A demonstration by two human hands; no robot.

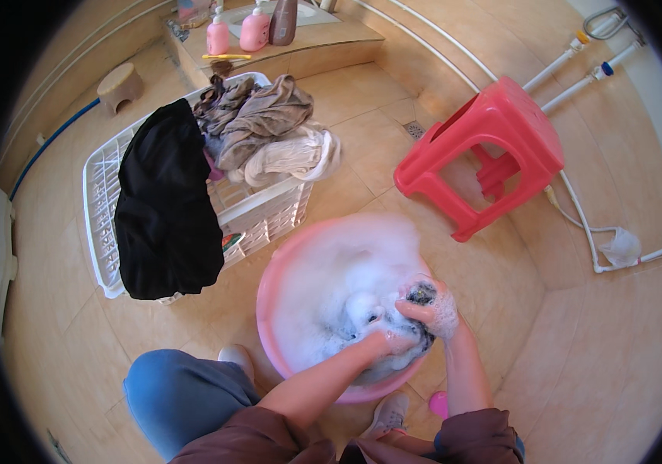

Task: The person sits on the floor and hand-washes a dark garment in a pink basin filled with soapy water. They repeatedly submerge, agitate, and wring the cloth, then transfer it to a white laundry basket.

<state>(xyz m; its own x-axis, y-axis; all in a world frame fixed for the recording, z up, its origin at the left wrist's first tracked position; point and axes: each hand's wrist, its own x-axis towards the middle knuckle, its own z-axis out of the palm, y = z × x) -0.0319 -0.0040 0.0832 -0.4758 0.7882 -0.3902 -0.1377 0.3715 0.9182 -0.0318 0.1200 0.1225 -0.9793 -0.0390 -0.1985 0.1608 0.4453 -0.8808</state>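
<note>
A round pink basin (266, 342) full of thick white suds (319, 278) stands on the floor before me. At its right side my right hand (436, 308), coated in foam, grips a dark wet cloth (422, 293) that bunches up between thumb and fingers. My left hand (399, 342) is lower and to the left, partly sunk in the suds against the same dark cloth. Foam hides its fingers, so its hold cannot be made out. More of the cloth trails under the foam, its shape hidden.
Left of the basin, a white plastic basket (264, 223) carries a black garment (165, 203) and crumpled grey-brown clothes (267, 116). A red plastic stool (482, 156) lies tipped at the right, near wall pipes (571, 87). Pink pump bottles (254, 30) stand on a tiled step (319, 51).
</note>
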